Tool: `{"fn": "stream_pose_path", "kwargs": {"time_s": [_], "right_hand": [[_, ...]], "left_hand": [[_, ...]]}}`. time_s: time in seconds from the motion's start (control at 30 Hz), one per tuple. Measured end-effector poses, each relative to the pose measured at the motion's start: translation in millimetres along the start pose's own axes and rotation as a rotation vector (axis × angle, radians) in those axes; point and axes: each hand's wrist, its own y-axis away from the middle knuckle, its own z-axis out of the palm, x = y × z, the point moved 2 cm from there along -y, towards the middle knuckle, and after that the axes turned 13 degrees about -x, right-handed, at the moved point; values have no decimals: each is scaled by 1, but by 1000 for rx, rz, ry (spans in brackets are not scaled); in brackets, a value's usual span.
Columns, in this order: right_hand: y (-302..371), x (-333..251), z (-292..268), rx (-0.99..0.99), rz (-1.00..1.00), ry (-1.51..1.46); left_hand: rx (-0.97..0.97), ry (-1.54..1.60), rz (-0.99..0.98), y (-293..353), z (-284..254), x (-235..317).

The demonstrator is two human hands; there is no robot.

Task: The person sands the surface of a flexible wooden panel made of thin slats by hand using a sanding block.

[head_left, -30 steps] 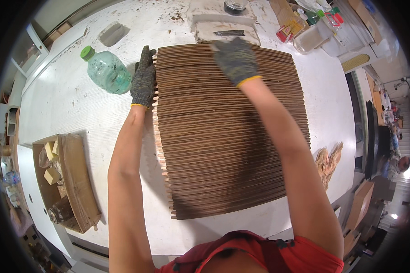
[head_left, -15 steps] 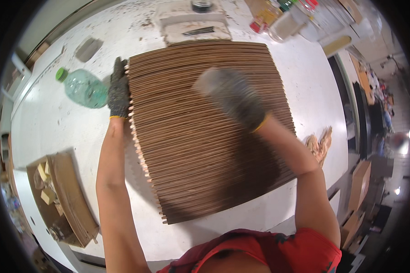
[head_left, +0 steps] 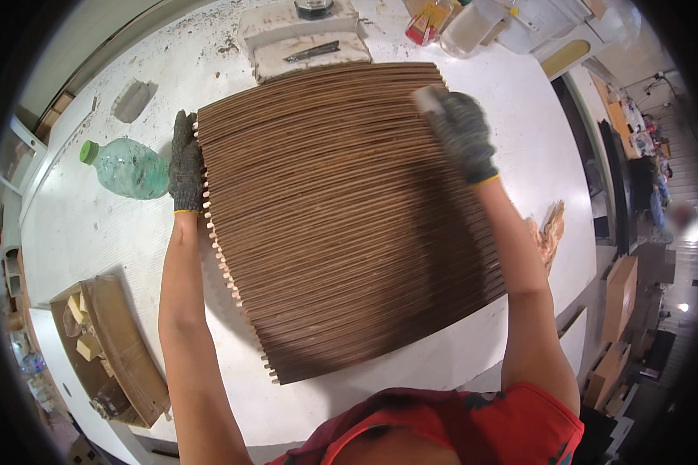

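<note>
One white worktable [head_left: 85, 232] fills most of the view, and on it lies one large slatted wooden panel [head_left: 341, 225], many thin brown strips set side by side. The strips run left to right across the person, and the panel's longer spread goes from the far edge of the table toward the person's body, with small pale pegs showing along its left side. At the lower left sits one wooden tray [head_left: 128, 353] with a few pale blocks in it. One flat stone-like slab [head_left: 302, 39] lies just beyond the panel's far edge, a dark blade resting on top. One green-capped plastic bottle [head_left: 128, 167] lies on its side to the left of the panel.

Two gloved hands work the panel. The left hand [head_left: 185, 164] lies flat against the panel's upper left edge, fingers extended along it. The right hand [head_left: 461, 136] is curled around a small pale block [head_left: 428, 98], pressed onto the panel's upper right corner.
</note>
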Motion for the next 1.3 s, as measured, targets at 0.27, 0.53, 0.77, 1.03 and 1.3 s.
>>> {"fn": "stream_pose_path", "kwargs": {"time_s": [0.27,0.53,0.77,1.03,1.3], "right_hand": [[-11,-81,45,-259,-406,-419],[-37,-51,6,-115,-185,-142],[-45,-174,52,-341,-572,-654],[-64,-105,41,-101,-305,-46],[-79,-87,50,-257,-102,93]], "left_hand": [[-27,-65,-17,-1,-1,9],[26,-68,-33,0,9,18],[44,56,-87,14,12,30],[110,-204,-158,10,13,32],[111,-90,-114,10,10,29]]}}
